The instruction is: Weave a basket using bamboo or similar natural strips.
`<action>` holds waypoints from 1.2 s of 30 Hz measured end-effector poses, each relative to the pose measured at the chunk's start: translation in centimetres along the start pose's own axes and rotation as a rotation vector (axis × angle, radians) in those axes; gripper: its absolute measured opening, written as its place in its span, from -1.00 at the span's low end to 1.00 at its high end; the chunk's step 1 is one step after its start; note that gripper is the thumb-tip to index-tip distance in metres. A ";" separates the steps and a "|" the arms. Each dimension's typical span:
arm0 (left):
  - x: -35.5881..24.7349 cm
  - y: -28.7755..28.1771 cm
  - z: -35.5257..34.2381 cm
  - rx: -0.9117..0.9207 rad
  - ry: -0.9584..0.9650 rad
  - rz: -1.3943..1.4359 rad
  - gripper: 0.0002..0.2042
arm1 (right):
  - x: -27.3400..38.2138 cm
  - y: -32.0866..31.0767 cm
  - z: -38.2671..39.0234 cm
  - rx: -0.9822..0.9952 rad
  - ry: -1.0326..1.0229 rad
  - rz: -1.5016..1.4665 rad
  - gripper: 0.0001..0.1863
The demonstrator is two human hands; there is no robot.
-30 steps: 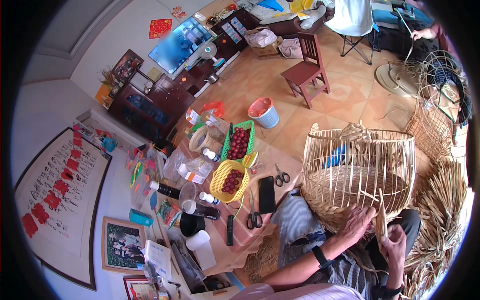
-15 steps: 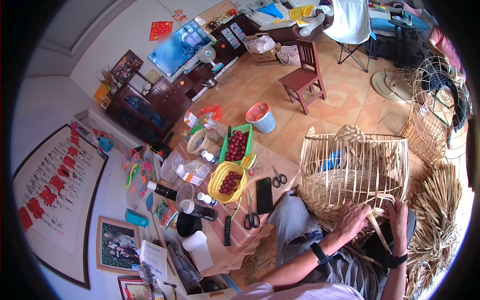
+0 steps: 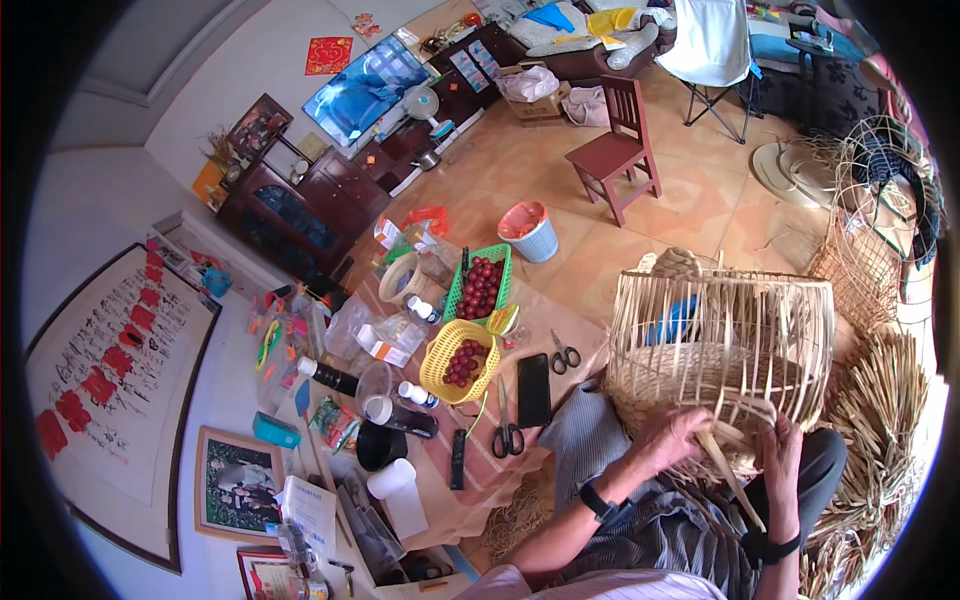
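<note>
A part-woven straw basket (image 3: pixel 650 345) with tall upright ribs and a denser woven base sits over my knees. My left hand (image 3: pixel 672 432) is closed on a pale straw strip (image 3: pixel 725 470) at the basket's near lower side. My right hand (image 3: pixel 782 440) pinches straw at the same side, a little to the right, and the strip hangs diagonally downward between my forearms. Fine detail of what my fingers hold is hard to make out. A large bundle of dried straw (image 3: pixel 880 430) lies beside me at the right.
At left a cluttered table (image 3: pixel 450 520) holds scissors (image 3: pixel 508 435), a phone (image 3: pixel 534 390) and fruit baskets (image 3: pixel 432 368). Beyond are a bin (image 3: pixel 533 240), wooden chair (image 3: pixel 602 152) and folding chair (image 3: pixel 705 50). Wire frames (image 3: pixel 850 270) and a co-worker's pink sleeve (image 3: pixel 878 75) are at the right.
The strip that stood upright in my right hand now hangs downward. My right hand has risen toward the basket; my left has shifted slightly left. The co-worker's hand has left view.
</note>
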State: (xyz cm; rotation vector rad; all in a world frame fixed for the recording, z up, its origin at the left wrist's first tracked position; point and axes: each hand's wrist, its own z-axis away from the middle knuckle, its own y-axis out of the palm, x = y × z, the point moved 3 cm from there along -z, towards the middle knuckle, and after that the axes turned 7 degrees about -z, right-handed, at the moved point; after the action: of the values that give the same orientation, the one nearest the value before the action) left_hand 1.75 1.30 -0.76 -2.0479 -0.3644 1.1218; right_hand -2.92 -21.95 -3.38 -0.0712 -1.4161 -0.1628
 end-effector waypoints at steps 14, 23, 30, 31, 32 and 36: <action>2.1 -2.0 -0.9 0.196 0.025 -0.045 -0.55 | -2.0 -0.4 3.2 0.044 0.105 -0.731 -0.56; -0.9 -5.4 -0.8 -0.106 0.055 -0.261 -0.68 | -1.5 -0.2 3.8 0.090 0.131 -0.868 -0.56; -0.2 -3.5 -1.8 0.059 -0.005 -0.054 -0.74 | -0.4 -0.4 5.2 -0.032 0.176 -0.870 -0.53; 0.1 -3.5 -1.9 0.120 -0.047 -0.033 -0.77 | 0.1 -0.2 5.8 -0.050 0.215 -0.732 -0.50; 0.2 -3.6 -2.0 0.170 -0.076 -0.008 -0.79 | 0.6 0.1 6.5 -0.051 0.298 -0.549 -0.51; 0.7 -3.4 -2.8 0.239 -0.132 0.064 -0.81 | 2.8 2.4 9.1 0.321 0.486 -0.216 -0.62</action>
State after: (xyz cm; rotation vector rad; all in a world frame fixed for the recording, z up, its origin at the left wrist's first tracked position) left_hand 4.72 2.60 2.21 -1.7923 -0.2183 1.2795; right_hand -11.08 -18.43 0.89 0.3664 -0.9465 -0.1185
